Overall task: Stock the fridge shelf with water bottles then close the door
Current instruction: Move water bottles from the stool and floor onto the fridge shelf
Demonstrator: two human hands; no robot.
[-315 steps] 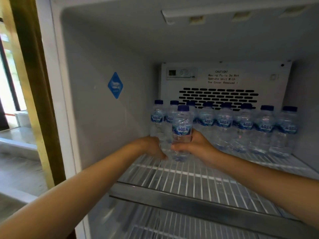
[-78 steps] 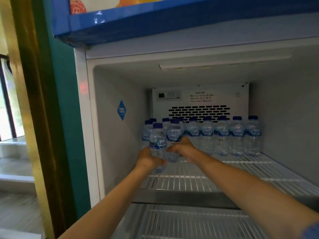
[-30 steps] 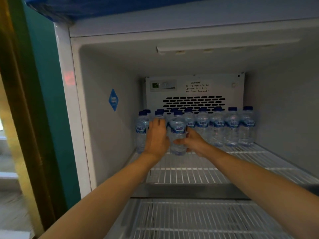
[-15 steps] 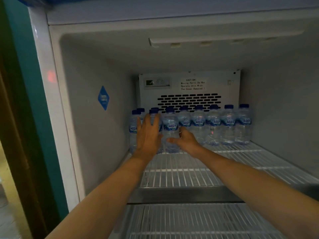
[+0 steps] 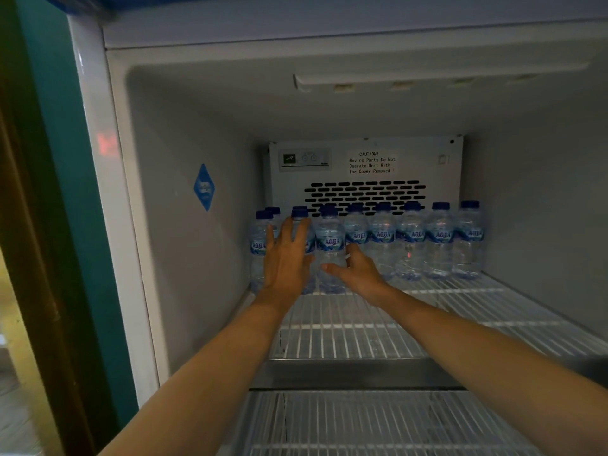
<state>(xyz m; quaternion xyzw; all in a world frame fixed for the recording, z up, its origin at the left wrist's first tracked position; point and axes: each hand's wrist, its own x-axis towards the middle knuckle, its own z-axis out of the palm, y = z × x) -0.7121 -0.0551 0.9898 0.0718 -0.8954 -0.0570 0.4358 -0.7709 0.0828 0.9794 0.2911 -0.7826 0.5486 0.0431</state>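
A person's spread left hand [image 5: 285,258] and loosely open right hand [image 5: 357,270], neither grasping, flank an upright bottle [image 5: 330,250] at the right hand's 11 o'clock, front-left of the shelf's [image 5: 362,327] back row.

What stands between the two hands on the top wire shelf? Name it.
In the head view, one clear blue-capped water bottle stands upright between the left hand and right hand.

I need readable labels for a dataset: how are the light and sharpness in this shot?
Head view: dim and bluish, no glare; bottles and caution sticker read clearly; left hand slightly soft; fridge frame bows from the wide lens.
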